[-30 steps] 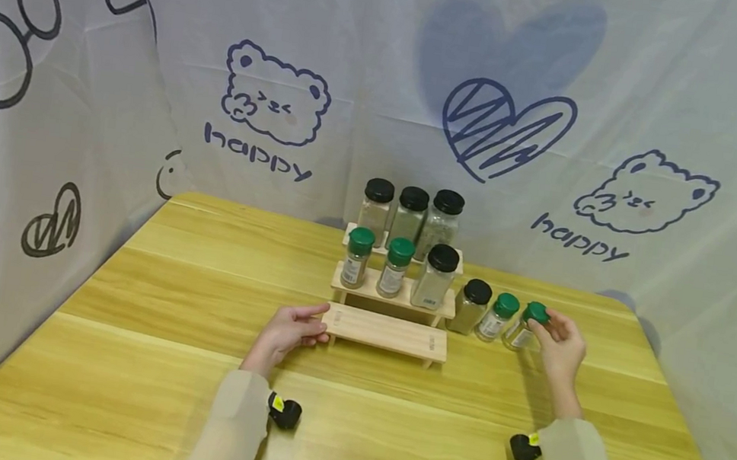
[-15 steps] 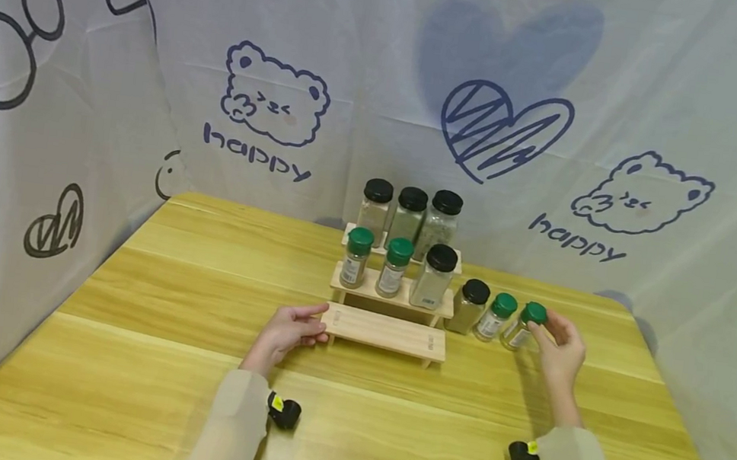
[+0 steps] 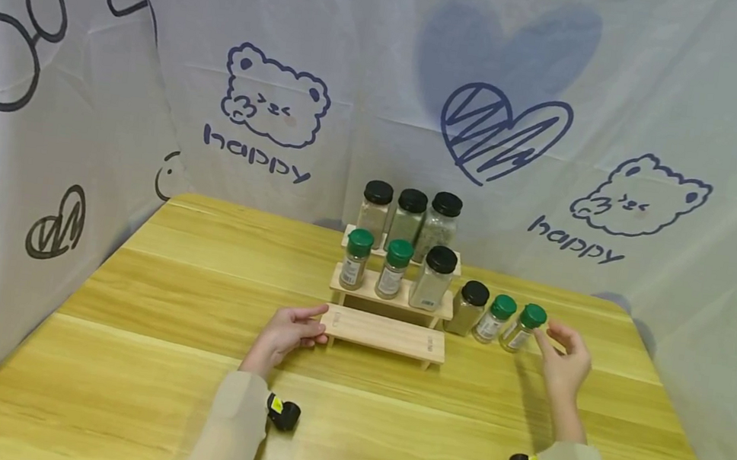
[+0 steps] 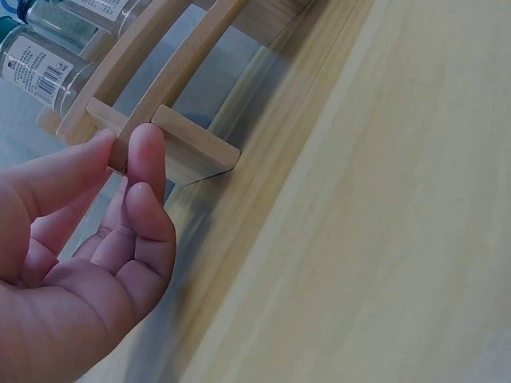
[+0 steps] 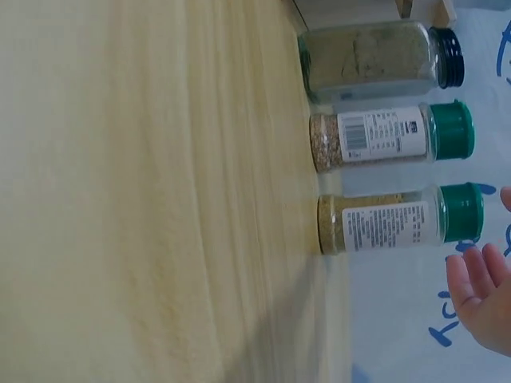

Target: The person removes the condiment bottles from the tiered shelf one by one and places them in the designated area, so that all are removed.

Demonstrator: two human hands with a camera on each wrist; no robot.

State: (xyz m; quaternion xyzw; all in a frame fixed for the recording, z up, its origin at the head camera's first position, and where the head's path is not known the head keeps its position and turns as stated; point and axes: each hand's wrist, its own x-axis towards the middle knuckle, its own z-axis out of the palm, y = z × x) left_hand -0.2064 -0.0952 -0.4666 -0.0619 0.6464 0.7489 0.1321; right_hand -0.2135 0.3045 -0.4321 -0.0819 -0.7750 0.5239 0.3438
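My left hand (image 3: 282, 336) pinches the left end of the lowest step of a three-tier wooden spice rack (image 3: 386, 333); in the left wrist view thumb and index finger close on the plank's end (image 4: 132, 144). My right hand (image 3: 564, 365), its fingers loosely bent around nothing, is just right of a green-capped spice jar (image 3: 522, 329). In the right wrist view that jar (image 5: 387, 222) stands upright on the table, fingertips (image 5: 471, 255) apart from its cap. To its left are another green-capped jar (image 3: 494, 319) and a black-capped jar (image 3: 468, 310), beside the rack.
Three black-capped jars (image 3: 406, 219) fill the top step. Two green-capped jars (image 3: 393, 270) and a black-capped jar (image 3: 433, 280) stand on the middle step. The lowest step is bare. A printed cloth (image 3: 390, 56) hangs behind the wood-grain table (image 3: 196, 285).
My right hand has let go of the rightmost green-capped jar's cap and drawn back slightly right. My left hand keeps its pinch on the rack.
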